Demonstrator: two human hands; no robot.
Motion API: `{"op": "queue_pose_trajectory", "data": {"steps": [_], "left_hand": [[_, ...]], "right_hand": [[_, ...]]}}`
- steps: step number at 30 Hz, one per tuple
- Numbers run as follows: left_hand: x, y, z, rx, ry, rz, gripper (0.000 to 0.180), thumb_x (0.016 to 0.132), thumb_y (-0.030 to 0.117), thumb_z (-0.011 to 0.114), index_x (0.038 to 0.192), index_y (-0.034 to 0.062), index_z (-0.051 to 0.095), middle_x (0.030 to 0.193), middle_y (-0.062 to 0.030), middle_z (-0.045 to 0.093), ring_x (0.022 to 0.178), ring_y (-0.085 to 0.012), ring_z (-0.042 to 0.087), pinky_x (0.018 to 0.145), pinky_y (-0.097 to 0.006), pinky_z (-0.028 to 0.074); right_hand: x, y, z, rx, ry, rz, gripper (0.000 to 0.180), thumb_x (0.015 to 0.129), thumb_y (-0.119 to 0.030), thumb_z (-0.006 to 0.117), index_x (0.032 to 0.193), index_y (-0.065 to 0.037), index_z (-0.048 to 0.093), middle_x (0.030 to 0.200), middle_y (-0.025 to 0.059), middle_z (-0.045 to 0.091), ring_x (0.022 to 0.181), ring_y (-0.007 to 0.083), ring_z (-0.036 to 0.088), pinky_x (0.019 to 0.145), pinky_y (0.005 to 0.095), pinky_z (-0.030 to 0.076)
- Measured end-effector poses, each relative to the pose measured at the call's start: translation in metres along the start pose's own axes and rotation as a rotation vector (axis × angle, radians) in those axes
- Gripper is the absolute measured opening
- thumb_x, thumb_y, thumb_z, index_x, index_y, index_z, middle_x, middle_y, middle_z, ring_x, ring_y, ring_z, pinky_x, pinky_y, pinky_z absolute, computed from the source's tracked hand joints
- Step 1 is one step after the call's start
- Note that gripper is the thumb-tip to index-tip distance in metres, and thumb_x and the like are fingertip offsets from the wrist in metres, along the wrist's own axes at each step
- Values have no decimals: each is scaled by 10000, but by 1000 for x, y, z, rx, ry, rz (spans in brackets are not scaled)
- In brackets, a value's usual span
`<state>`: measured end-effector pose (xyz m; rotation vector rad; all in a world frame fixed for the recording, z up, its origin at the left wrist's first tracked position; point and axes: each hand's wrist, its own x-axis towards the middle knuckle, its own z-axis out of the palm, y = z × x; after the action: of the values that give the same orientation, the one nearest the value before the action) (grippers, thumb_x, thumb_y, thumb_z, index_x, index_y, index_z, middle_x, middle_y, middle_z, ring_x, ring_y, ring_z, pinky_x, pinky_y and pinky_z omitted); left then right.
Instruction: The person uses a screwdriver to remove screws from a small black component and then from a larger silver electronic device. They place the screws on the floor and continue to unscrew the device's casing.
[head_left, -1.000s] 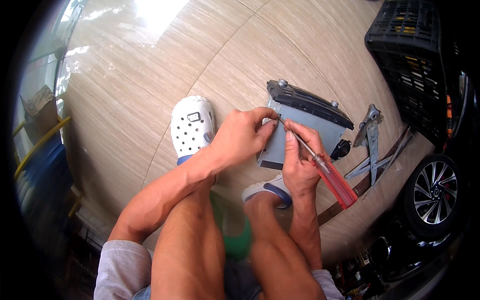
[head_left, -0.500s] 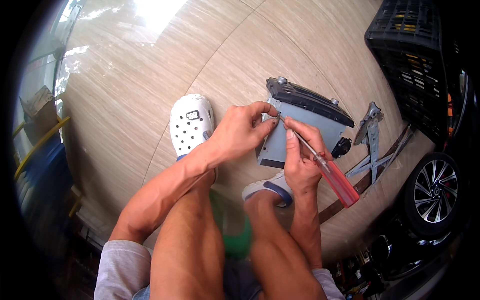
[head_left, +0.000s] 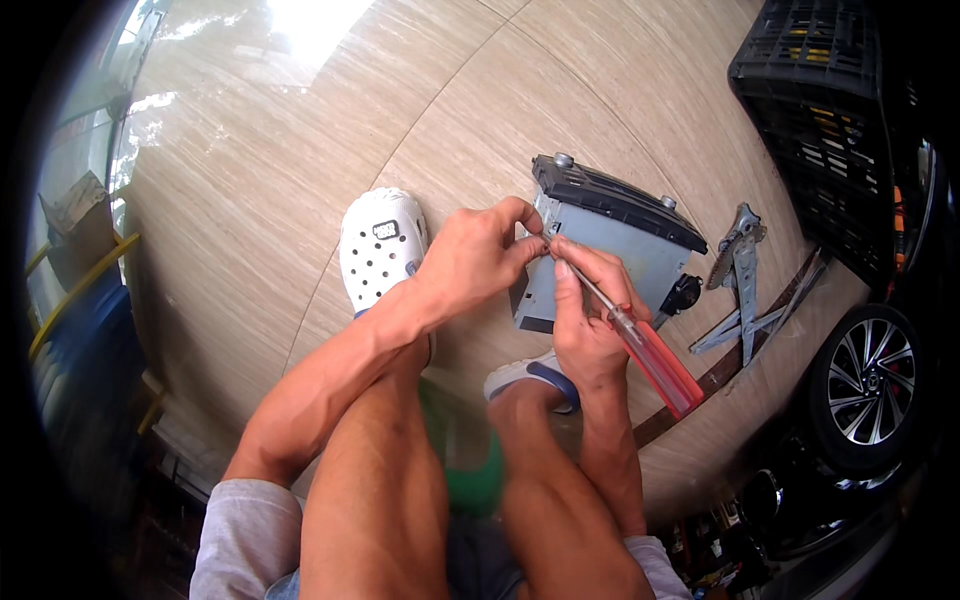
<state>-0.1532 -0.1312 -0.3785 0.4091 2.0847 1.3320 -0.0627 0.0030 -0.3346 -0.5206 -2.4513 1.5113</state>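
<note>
A car stereo with a grey metal case and a black front panel with two knobs rests on the floor, right of the middle. My right hand is closed round a screwdriver with a clear red handle, its shaft slanting up and left. At the stereo's left edge, my left hand pinches with thumb and forefinger right by the screwdriver's tip. Whatever lies between those fingertips is too small to make out. The tip itself is mostly covered by the fingers.
Right of the stereo lies a metal scissor-type bracket beside a brown bar. A black plastic crate stands at the upper right, above a car wheel. My white clog is left of the stereo. A green stool shows under me.
Both hands have shifted slightly left, and the screwdriver with them, its handle swinging a little left. The stereo has barely moved.
</note>
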Motion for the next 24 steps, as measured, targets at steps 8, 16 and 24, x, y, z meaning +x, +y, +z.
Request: {"op": "queue_pose_trajectory", "data": {"steps": [8, 16, 24], "left_hand": [[2, 1, -18, -103, -75, -236, 276, 985, 277, 710, 1021, 4, 702, 665, 7, 603, 665, -54, 530, 592, -248, 430], [-2, -2, -7, -221, -97, -314, 350, 1045, 315, 567, 1082, -15, 678, 842, -162, 702, 803, -245, 659, 766, -380, 514], [-2, 15, 16, 402, -64, 617, 229, 951, 288, 693, 958, 97, 567, 620, -51, 600, 517, -251, 630, 444, -376, 482]], "right_hand": [[1, 6, -61, 616, 404, 135, 236, 923, 90, 572, 1148, 82, 641, 1059, 209, 719, 983, 327, 729, 884, 398, 625], [-2, 30, -73, 555, 457, 247, 231, 917, 53, 589, 1141, 98, 618, 996, 225, 710, 908, 325, 733, 798, 415, 649], [-13, 31, -67, 529, 436, 348, 221, 949, -19, 595, 1133, 101, 608, 947, 223, 705, 837, 303, 727, 738, 404, 645]]}}
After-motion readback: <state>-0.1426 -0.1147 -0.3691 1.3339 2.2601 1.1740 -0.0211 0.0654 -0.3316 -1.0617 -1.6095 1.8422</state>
